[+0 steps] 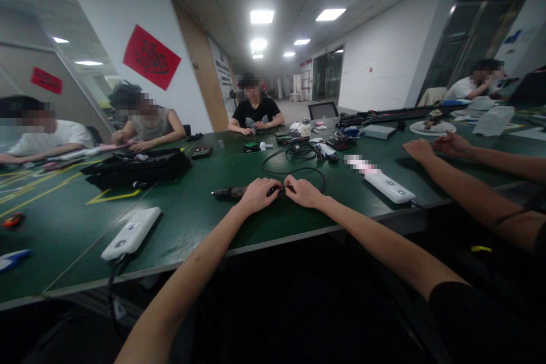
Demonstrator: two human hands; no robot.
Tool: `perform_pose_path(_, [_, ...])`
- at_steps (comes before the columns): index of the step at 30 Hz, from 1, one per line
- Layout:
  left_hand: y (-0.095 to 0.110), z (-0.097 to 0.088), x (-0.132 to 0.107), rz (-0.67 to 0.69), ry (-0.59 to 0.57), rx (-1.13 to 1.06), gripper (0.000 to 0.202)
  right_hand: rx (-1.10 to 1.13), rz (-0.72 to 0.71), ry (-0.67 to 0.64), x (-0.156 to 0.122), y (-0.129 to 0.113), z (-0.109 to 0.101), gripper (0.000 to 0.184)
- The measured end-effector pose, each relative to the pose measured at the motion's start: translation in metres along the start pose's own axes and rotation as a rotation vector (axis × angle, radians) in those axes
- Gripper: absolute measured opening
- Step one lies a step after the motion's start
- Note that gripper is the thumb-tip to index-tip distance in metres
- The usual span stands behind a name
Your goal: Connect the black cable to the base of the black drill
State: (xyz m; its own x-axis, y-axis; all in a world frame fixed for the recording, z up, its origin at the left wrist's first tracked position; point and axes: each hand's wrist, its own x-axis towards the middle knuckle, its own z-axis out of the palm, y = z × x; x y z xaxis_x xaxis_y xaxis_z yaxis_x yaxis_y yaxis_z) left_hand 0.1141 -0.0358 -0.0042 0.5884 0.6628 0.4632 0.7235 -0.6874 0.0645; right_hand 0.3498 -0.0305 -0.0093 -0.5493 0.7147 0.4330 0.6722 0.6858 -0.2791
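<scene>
Left hand (258, 193) is closed over the back end of a dark, pen-shaped tool (228, 192), which lies flat on the green table (191, 227) with its tip pointing away to the left. Right hand (303, 190) sits just beside the left, nearly touching it. Its fingertips are drawn together where a thin black cable (318, 172) comes in toward the tool's rear, so it seems to pinch that cable end, though the fingers hide the joint itself. Judging by this, the cable has been brought to the tool, but whether it is seated in it cannot be told. The tool has not been lifted off the table, and nothing lies under its tip. The cable loops away behind the hands toward the small items in the middle of the table, and its far end is lost among them. It does not visibly reach the white power strip (390, 186) near the right hand. A second power strip (131, 230) lies well off to the left, in front of a black bag (136, 165). A co-worker's hand (420, 149) rests on the table at the right, well apart from both.
</scene>
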Motion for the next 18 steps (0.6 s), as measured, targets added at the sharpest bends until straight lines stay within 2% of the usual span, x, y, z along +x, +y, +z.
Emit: perform_pose_path(18, [0.0018,0.0001,-0.0001,0.011,0.024,0.008,0.022,-0.045,0.013,-0.019,-0.0001,0.0012,0.0008,0.021])
